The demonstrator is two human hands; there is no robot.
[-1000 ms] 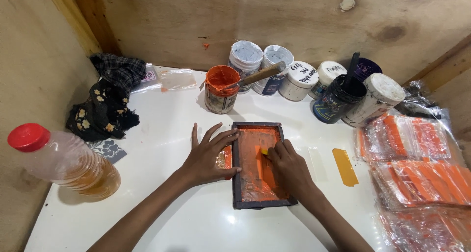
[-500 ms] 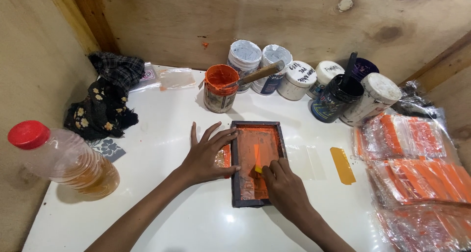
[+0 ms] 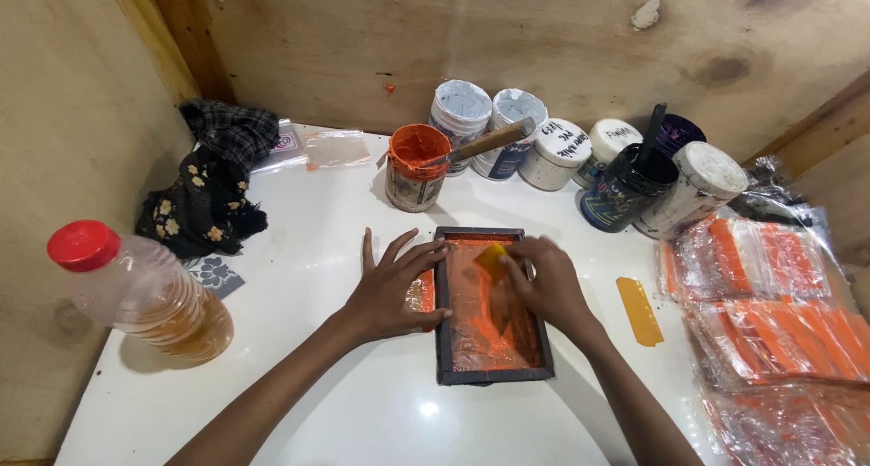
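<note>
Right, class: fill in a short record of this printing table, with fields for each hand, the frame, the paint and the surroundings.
Left hand: flat on the frame's left edge
Right hand: holds a yellow squeegee on the mesh
Frame: dark, orange ink inside
Paint: open orange tin with a stick in it
Left side: red-capped bottle
Right side: orange packets

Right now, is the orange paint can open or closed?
Open: the orange paint can has no lid, and a wooden stick rests in it.

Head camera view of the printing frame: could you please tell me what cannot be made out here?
- Yellow squeegee: mostly hidden under the right hand; its grip is unclear.
- Printing frame: whatever lies beneath the orange mesh is hidden.
- Printed plastic bags: cut off by the right edge.
- Jar lids: writing too small.
</note>
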